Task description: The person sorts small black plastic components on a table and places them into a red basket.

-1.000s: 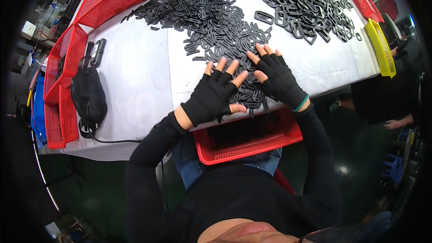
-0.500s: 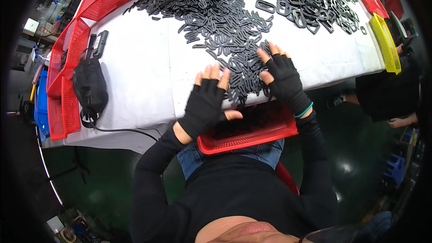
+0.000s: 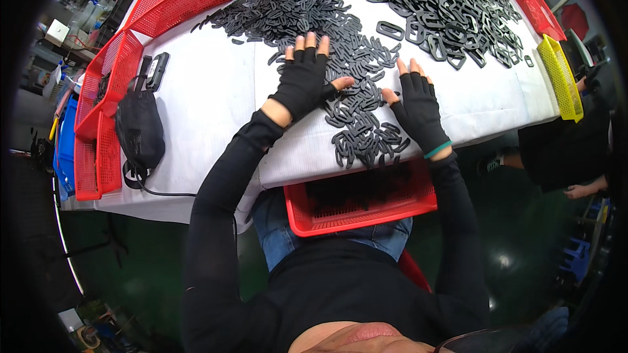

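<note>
Left hand (image 3: 306, 82): flat, fingers spread, palm down on the black parts (image 3: 356, 114) — grasping nothing.
Right hand (image 3: 418, 108): also flat and open, pressed on the table (image 3: 209, 98) at the parts' right edge.
Parts: a strip running from the big pile down between both hands to the table's near edge.
Red tray (image 3: 363, 212): on the lap — just below that edge.
Black pouch (image 3: 139, 129): well left.
</note>
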A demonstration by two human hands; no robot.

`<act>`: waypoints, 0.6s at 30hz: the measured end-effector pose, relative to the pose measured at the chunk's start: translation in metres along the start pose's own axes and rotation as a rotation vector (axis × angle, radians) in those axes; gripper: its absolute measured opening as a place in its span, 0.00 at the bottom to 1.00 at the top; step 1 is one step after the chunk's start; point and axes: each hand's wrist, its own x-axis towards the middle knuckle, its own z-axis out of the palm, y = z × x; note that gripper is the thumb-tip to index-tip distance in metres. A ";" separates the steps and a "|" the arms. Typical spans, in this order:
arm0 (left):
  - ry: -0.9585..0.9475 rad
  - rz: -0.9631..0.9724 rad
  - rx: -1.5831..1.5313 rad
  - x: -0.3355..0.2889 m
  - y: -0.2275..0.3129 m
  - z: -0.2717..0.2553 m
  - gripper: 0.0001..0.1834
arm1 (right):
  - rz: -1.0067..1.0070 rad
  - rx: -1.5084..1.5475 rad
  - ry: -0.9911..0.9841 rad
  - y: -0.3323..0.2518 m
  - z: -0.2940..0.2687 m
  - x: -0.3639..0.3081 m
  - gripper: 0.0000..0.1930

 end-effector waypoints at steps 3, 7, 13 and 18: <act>-0.043 0.118 -0.045 0.005 0.014 0.009 0.47 | -0.034 -0.089 -0.004 0.003 0.019 0.020 0.35; -0.102 0.285 -0.191 -0.026 0.045 -0.002 0.47 | -0.249 -0.010 -0.102 -0.009 0.007 0.014 0.29; -0.339 0.352 -0.225 -0.073 0.042 -0.061 0.46 | -0.260 0.173 -0.225 -0.036 -0.032 -0.025 0.24; -0.250 0.093 -0.237 -0.093 0.017 -0.061 0.52 | -0.273 0.398 -0.211 -0.029 -0.039 -0.049 0.17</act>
